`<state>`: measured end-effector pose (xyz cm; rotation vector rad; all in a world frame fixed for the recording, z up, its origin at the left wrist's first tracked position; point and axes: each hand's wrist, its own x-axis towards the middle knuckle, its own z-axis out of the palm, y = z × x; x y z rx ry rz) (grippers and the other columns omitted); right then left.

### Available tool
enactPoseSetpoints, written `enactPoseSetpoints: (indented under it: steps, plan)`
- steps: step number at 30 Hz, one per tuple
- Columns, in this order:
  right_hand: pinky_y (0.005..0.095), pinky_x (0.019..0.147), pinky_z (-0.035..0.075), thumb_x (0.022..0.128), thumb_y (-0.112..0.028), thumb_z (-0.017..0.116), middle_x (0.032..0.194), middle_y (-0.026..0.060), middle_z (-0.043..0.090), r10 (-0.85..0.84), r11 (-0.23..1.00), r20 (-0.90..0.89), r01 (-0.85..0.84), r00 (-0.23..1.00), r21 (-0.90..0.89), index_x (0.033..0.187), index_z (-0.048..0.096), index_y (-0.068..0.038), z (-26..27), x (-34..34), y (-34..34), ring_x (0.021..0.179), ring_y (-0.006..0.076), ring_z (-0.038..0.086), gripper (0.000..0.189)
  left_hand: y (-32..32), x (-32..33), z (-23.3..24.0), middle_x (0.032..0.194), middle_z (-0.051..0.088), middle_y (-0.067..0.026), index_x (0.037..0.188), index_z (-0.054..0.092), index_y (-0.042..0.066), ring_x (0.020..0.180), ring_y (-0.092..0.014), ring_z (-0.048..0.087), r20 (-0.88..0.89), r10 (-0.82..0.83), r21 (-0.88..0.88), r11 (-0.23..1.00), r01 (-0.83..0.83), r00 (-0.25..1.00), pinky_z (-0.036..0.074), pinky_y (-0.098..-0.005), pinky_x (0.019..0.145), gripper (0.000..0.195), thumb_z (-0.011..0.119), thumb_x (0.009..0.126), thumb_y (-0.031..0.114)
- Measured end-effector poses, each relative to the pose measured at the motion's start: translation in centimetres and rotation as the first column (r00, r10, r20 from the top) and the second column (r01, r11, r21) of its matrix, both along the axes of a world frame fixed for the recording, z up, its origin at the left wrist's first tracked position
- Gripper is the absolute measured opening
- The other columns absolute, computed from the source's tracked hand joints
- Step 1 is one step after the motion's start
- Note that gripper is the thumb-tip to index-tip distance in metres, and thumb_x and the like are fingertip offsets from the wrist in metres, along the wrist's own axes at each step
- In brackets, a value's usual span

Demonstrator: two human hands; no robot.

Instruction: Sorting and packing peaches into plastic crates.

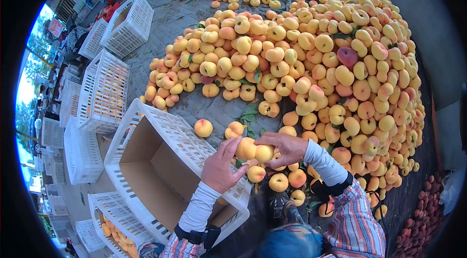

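My left hand [220, 168] holds a yellow flat peach [246, 149] between thumb and fingers. Another yellow flat peach [264, 153] is gripped in my right hand [290, 147], and the two fruits meet or nearly meet. Both hands are above loose peaches at the near edge of a large heap of yellow and blushed peaches [270, 53]. Beside my left forearm stands a white slatted plastic crate [186, 141], tilted in view and lined with brown cardboard [168, 170]. Part of its inside is hidden by my left arm.
White crates, one with peaches showing through its slats [105, 92] and another holding peaches [120, 218], stand to the left. A grey quilted cloth [149, 64] lies under the heap. Dark red fruit [419, 214] lies at lower right, near a wall [412, 13].
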<state>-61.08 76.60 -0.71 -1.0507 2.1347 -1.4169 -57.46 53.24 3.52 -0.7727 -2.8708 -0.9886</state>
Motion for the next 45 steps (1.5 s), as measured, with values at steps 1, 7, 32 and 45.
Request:
enactPoseSetpoints:
  steps: [1, 7, 32, 45]
  plan:
    - [0.0375, 0.082, 0.046, 0.067, -0.022, 0.067, 0.102, 0.0147, 0.054, 0.020, 0.999, 0.008, -0.021, 1.000, 0.044, 0.117, 0.048, -0.003, 0.1, 0.0, -0.3, 0.093, 0.0322, 0.056, 0.056, 0.0, 0.1, 0.1, 0.115, 0.052, -0.0116, 0.125, 0.043, 0.011, 0.091, -0.029, 0.060, 0.004, -0.022, -0.041, 0.999, 0.022, 1.000, 0.051, -0.0350, 0.071, 0.069, 0.073, 0.064, 0.020]
    - [0.0374, 0.080, 0.047, 0.068, -0.023, 0.066, 0.102, 0.0160, 0.056, 0.072, 0.997, -0.017, -0.072, 0.997, 0.013, 0.115, 0.048, -0.003, 0.7, -0.3, -1.1, 0.091, 0.0329, 0.057, 0.055, 0.0, 0.1, 0.2, 0.109, 0.054, -0.0090, 0.113, 0.049, 0.010, 0.088, -0.029, 0.060, 0.085, -0.020, -0.103, 0.994, 0.029, 0.996, 0.050, -0.0361, 0.069, 0.052, 0.070, 0.066, 0.022]
    - [0.0472, 0.091, 0.036, 0.081, -0.029, 0.053, 0.121, 0.0133, 0.049, -0.339, 0.130, -0.753, 0.821, 0.564, 0.557, 0.117, 0.050, -0.020, -4.4, -39.8, -6.8, 0.115, 0.0306, 0.044, 0.038, -1.6, -0.5, -0.1, 0.091, 0.060, -0.0116, 0.093, 0.055, 0.004, 0.077, -0.029, 0.062, 0.158, 0.243, 0.248, 0.929, -0.276, 0.957, 0.052, -0.0354, 0.064, 0.042, 0.072, 0.056, 0.016]
    - [0.0403, 0.083, 0.049, 0.083, -0.046, 0.047, 0.107, 0.0215, 0.055, 0.104, 0.568, 0.697, 0.533, 0.710, -0.627, 0.126, 0.037, 0.001, -2.0, -33.0, -5.4, 0.097, 0.0334, 0.057, 0.064, -1.7, -0.6, -0.1, 0.096, 0.060, -0.0115, 0.096, 0.056, 0.004, 0.079, -0.028, 0.062, 0.134, 0.230, 0.260, 0.931, -0.258, 0.964, 0.052, -0.0351, 0.064, 0.043, 0.073, 0.060, 0.020]
